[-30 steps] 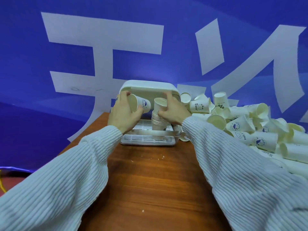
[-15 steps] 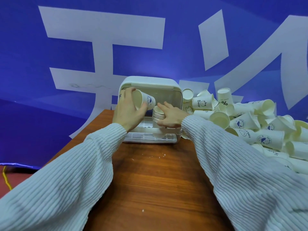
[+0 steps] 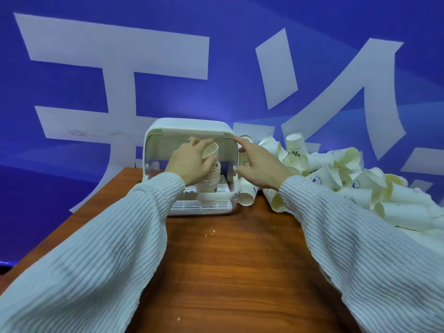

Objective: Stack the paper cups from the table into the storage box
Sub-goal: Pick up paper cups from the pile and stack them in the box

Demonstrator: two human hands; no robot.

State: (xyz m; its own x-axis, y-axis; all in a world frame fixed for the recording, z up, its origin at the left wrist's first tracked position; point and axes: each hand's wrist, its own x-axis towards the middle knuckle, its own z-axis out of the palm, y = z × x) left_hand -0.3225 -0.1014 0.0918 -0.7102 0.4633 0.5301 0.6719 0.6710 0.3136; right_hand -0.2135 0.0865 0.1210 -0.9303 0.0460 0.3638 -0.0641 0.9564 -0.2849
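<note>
A white storage box stands open at the far end of the wooden table. Inside it a stack of nested paper cups stands upright on the slotted floor. My left hand grips one paper cup, tilted with its mouth facing me, right at the top of that stack. My right hand hovers with fingers spread beside the box's right edge, holding nothing. A large heap of loose paper cups lies to the right of the box.
The heap of cups spreads along the whole right side of the table, some upright, most on their sides. A blue wall with big white characters rises right behind the box. The table's left edge drops off to a dark floor.
My left hand has carried its cup rightward over the stack inside the box. My right hand has let go of the stack and drawn out to the right, fingers spread.
</note>
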